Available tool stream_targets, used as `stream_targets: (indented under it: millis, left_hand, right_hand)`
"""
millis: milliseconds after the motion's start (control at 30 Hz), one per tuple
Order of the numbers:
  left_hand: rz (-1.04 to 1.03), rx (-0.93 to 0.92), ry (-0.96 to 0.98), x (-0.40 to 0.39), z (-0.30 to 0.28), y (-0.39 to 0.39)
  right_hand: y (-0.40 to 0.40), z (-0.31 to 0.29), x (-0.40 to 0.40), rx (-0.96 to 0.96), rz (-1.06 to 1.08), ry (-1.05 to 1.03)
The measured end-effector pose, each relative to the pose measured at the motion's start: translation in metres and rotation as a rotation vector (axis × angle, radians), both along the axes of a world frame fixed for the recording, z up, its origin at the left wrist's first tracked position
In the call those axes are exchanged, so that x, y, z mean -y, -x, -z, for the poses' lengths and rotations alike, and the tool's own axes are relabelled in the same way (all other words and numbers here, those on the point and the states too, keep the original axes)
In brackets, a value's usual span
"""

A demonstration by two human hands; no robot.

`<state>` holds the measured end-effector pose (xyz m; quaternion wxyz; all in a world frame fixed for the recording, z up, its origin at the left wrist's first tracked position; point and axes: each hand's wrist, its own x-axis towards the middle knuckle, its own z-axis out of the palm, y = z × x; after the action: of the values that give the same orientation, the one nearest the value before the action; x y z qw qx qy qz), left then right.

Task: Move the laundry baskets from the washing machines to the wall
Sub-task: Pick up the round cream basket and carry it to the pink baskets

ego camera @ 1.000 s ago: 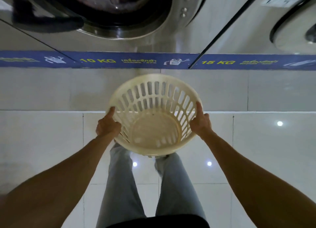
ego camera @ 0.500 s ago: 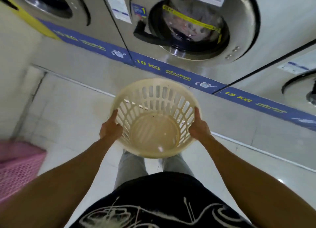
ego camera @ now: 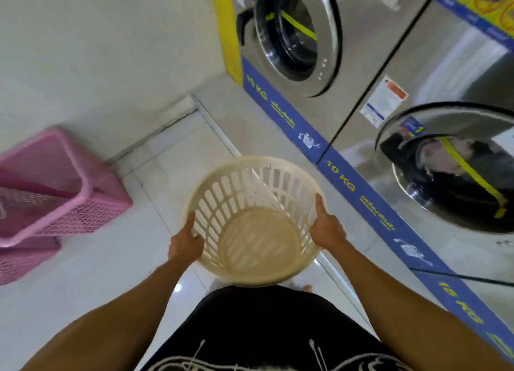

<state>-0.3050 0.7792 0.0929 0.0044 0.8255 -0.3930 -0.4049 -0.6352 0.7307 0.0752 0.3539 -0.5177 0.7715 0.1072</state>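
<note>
Beside the washing machines (ego camera: 319, 50), my left hand (ego camera: 185, 244) and right hand (ego camera: 326, 228) pinch the cream basket's (ego camera: 250, 223) rim mid-carry; next I'd set it by the pink baskets (ego camera: 55, 192) at the wall (ego camera: 97, 50).

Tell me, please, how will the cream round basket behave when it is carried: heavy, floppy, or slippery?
Probably light: the cream basket is empty and its walls are slotted. Likely fairly stiff, since its rim stays round while the left hand and right hand grip opposite sides. The smooth plastic may slip a little.
</note>
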Motion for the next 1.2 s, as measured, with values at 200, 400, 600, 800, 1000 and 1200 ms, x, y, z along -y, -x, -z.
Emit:
stream_targets:
  millis: [200,400,600,800,1000,1200]
  left_hand:
    - [-0.153,-0.011,0.028,0.008,-0.005,-0.109]
    - [-0.375,0.117,0.102,0.014,-0.021,-0.192]
    - [-0.505,0.175,0.140,0.036,-0.014,-0.238]
    - [-0.550,0.188,0.104,0.086,0.007,-0.271]
    - [-0.571,0.133,0.033,0.160,0.016,-0.318]
    - [-0.648,0.092,-0.016,0.221,0.031,-0.352]
  right_hand:
    - [-0.113,-0.001,0.068,0.041,-0.186,0.014]
    - [-0.225,-0.010,0.123,0.094,-0.329,0.044]
    - [-0.293,-0.003,0.173,0.095,-0.449,0.105]
    - [-0.339,0.018,0.244,0.055,-0.521,0.093]
    - [-0.392,0.027,0.331,0.049,-0.592,0.007]
    - [-0.437,0.042,0.407,0.041,-0.634,-0.092]
